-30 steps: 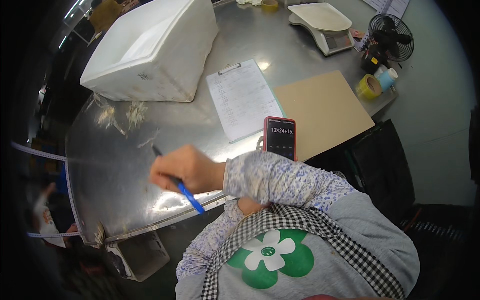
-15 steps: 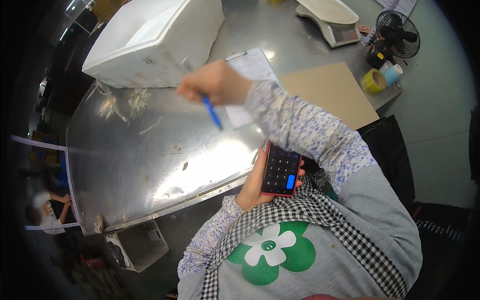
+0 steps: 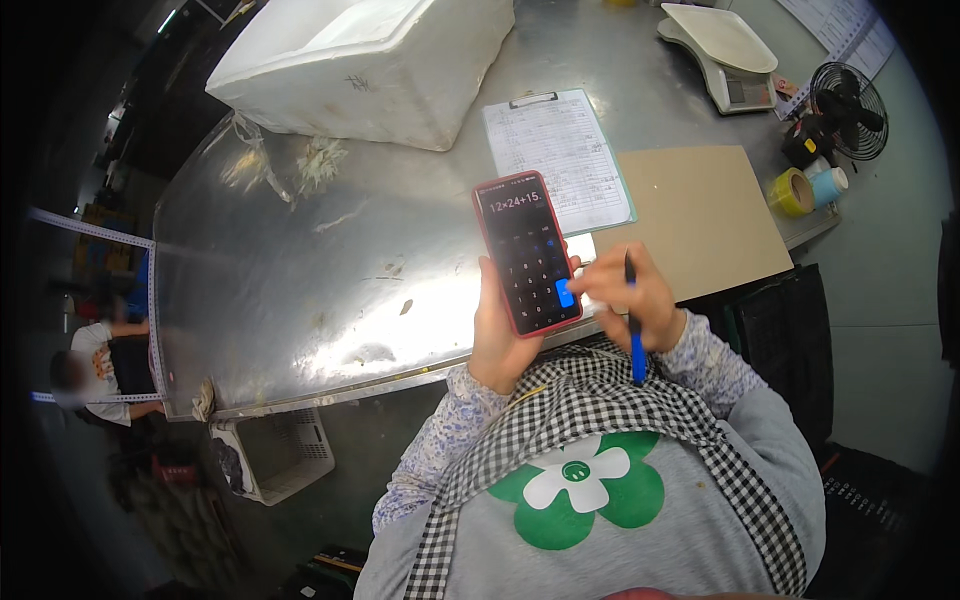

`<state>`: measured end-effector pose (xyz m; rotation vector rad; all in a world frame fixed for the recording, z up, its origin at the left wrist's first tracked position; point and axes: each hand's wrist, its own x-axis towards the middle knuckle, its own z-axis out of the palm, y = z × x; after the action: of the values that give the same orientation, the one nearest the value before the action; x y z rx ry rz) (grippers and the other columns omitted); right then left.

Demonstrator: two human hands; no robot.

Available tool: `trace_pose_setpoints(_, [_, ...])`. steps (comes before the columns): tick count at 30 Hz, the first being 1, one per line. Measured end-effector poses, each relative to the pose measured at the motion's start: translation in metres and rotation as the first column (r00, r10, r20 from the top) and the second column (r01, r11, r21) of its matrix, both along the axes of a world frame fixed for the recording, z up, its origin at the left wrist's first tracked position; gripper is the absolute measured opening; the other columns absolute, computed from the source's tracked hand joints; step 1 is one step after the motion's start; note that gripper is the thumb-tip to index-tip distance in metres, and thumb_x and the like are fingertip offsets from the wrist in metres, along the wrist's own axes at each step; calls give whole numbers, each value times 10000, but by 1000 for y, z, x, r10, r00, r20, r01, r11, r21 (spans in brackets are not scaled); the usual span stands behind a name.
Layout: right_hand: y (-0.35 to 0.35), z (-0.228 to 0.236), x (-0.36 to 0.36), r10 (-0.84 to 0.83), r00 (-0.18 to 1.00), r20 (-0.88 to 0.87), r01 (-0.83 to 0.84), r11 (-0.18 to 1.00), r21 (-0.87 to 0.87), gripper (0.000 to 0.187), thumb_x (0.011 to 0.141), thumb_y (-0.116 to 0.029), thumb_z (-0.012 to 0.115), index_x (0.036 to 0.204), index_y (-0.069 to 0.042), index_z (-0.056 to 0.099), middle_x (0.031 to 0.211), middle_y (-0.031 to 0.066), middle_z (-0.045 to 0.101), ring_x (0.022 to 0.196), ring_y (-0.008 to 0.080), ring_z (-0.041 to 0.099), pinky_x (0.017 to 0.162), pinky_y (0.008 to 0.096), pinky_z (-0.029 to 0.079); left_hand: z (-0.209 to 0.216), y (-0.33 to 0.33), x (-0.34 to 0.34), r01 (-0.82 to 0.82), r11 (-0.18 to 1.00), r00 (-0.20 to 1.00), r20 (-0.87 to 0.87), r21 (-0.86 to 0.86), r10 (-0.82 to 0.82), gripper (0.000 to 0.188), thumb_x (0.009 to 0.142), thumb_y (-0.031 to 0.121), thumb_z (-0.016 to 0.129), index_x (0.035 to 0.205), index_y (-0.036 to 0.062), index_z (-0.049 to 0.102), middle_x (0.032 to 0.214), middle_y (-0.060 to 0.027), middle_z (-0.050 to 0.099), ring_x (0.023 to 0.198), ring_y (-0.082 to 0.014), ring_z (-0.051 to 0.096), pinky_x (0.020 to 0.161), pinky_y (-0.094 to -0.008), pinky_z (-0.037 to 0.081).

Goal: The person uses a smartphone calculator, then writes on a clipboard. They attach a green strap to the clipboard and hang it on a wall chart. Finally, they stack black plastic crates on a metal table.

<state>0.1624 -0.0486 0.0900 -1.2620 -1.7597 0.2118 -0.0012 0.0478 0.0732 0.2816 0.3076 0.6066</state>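
Note:
A phone (image 3: 527,262) in a red case rests upright in my left hand (image 3: 497,335), its screen lit with a calculator keypad and a blue key at the lower right. My right hand (image 3: 637,295) is beside the phone, one finger stretched to that blue key. A blue pen (image 3: 636,330) is held in the same hand, tucked between the fingers and pointing down toward my checked apron. Just beyond the phone, a clipboard (image 3: 560,150) with a filled-in paper form lies on the metal table (image 3: 300,310).
A large white foam box (image 3: 370,85) stands at the far left. Flat brown cardboard (image 3: 700,215) lies to the right, near yellow tape (image 3: 790,192), a fan (image 3: 848,110) and a weighing scale (image 3: 730,70). A crate (image 3: 290,455) is below the table edge; a person (image 3: 105,370) sits at far left.
My right hand has come back from over the table to the phone, with the pen still in it. The phone is raised into fuller view, and the clipboard is uncovered.

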Motion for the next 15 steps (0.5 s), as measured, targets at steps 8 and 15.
trace_pose_setpoints(8, [-15,-15,-7,59,969,242,-78,995,70,261,765,-179,696,1004,-106,621,1208,28,640,1184,266,506,984,460,345,-11,10,11,2,995,1000,-14,96,0,663,989,575,197,1407,92,374,1343,-153,493,1216,-345,500,987,-514,455])
trace_pose_setpoints(15, [-9,-18,-10,77,951,300,-98,994,54,241,811,-181,662,1013,-98,561,1207,57,651,1161,274,506,989,471,317,-18,15,8,59,992,997,40,113,-64,669,988,573,205,1414,82,363,1364,-152,472,1238,-355,478,1000,-509,444])
